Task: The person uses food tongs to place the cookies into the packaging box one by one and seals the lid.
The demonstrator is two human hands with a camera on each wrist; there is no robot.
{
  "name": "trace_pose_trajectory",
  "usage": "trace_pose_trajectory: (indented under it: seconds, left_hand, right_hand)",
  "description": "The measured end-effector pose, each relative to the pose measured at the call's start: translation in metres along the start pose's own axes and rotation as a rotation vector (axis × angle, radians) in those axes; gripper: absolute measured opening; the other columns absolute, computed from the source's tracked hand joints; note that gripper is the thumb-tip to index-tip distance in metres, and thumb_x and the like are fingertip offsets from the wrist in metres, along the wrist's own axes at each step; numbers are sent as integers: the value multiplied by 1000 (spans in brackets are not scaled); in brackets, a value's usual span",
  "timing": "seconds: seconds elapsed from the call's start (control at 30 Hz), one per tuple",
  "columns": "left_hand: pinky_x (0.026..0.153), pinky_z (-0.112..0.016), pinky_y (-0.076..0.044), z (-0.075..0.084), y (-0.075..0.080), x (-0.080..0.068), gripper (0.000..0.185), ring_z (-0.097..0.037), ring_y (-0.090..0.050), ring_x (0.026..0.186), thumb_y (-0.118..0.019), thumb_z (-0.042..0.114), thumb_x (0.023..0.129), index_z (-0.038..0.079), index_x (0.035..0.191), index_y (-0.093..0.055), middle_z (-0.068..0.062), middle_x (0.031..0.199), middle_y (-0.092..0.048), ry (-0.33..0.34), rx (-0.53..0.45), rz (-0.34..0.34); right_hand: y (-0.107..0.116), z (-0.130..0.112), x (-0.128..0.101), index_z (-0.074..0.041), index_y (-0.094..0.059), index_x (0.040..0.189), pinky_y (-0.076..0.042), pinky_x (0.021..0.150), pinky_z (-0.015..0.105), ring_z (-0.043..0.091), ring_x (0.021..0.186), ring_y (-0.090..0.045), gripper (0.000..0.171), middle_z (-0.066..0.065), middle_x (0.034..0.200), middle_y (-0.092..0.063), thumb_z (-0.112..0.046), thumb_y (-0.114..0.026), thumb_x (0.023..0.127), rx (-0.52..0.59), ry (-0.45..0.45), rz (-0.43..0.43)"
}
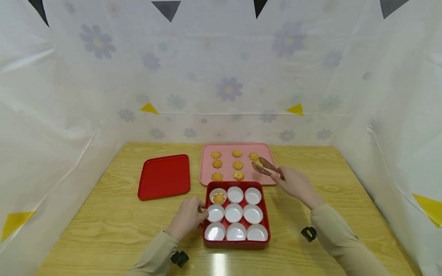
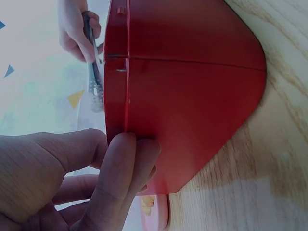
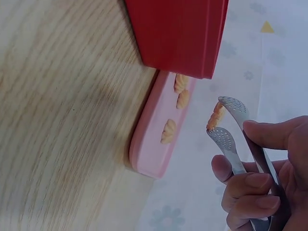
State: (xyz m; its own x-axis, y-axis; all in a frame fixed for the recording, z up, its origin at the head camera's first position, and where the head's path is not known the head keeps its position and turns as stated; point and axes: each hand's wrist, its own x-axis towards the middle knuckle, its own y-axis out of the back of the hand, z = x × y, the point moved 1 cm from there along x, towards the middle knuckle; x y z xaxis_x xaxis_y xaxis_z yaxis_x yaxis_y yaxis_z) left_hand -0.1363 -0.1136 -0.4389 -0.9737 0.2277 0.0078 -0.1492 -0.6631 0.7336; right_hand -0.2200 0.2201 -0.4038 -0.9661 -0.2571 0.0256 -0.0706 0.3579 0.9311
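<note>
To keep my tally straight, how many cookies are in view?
9 cookies: on the pink tray, three left, three middle, one right; one between the tongs; one in the box, far-left cup. The box may hide more.

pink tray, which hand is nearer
Right hand, by the pink tray, near its right front corner; left hand is farther, off its near side, gripping the red box.

Seemingly a makeshift booth: pale, creased sheeting point(image 1: 200, 50) screens three sides of a wooden table point(image 1: 103, 214).
</note>
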Motion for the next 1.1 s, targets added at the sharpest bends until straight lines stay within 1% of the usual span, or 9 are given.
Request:
trace_pose_trajectory:
  seconds: [0.17, 0.27, 0.37, 0.47, 0.53, 0.7, 0.87, 1.0, 1.1]
  left_hand:
    - [43, -19, -43, 0, 0, 0, 25, -5, -54, 45, -64, -2, 82, 6, 58, -59, -2, 56, -62, 12, -18, -4]
    - [43, -19, -45, 0, 1, 0, 24, -5, -55, 44, -64, -2, 82, 6, 59, -60, -2, 57, -63, 13, -26, -5]
    - [43, -18, -44, 0, 1, 0, 25, -5, -55, 45, -64, -2, 82, 6, 59, -60, -2, 57, -63, 10, -20, -4]
    - [43, -18, -42, 0, 1, 0, 29, -5, -53, 46, -65, -2, 82, 8, 57, -55, -1, 56, -62, 13, -10, -4]
    - [43, -18, -41, 0, 1, 0, 31, -6, -53, 46, -65, -1, 82, 8, 56, -53, -1, 55, -61, 16, -7, -5]
    - [43, -18, -42, 0, 1, -1, 28, -6, -54, 46, -65, -2, 82, 8, 57, -55, -1, 56, -62, 17, -17, -6]
    - [44, -18, -41, -1, 1, 0, 26, -4, -52, 47, -65, -2, 80, 9, 58, -57, 0, 55, -62, -2, 10, 12]
    - [43, -19, -44, -2, 0, 0, 21, -4, -54, 46, -66, -1, 80, 7, 61, -63, -2, 58, -65, -1, 3, 7]
    - [43, -20, -45, -2, 0, 0, 18, -5, -56, 46, -65, -1, 81, 5, 64, -66, -3, 59, -66, 2, -14, -4]
  right_hand:
    - [3, -6, -12, -4, -63, 101, -32, 50, 28, 14, 57, -42, 26, 2, 69, -52, -29, -60, 99, 10, 61, 30]
    - [2, -10, -18, -2, -63, 105, -33, 51, 27, 14, 58, -43, 28, 2, 71, -53, -29, -62, 98, 4, 86, 33]
    - [1, -15, -23, -1, -64, 110, -34, 52, 27, 13, 60, -44, 31, 2, 73, -56, -29, -62, 98, 2, 107, 36]
    - [0, -20, -26, -2, -65, 114, -35, 51, 26, 12, 59, -44, 31, 1, 75, -59, -29, -63, 98, 4, 129, 32]
    - [0, -23, -28, -5, -65, 111, -36, 51, 25, 11, 58, -44, 27, 0, 76, -60, -28, -64, 98, 11, 148, 29]
    - [-4, -25, -29, -11, -66, 106, -36, 52, 23, 7, 60, -44, 19, -5, 76, -60, -28, -66, 97, 5, 229, 21]
    - [-8, -23, -27, -11, -66, 111, -41, 59, 23, 3, 66, -48, 24, -9, 81, -63, -30, -66, 96, -41, 329, -21]
    - [-10, -23, -24, -10, -66, 115, -42, 61, 23, 2, 68, -49, 28, -10, 84, -62, -31, -65, 97, -86, 390, -64]
    - [-11, -23, -22, -12, -66, 110, -40, 59, 22, 1, 66, -47, 23, -11, 82, -60, -31, -66, 96, -87, 428, -95]
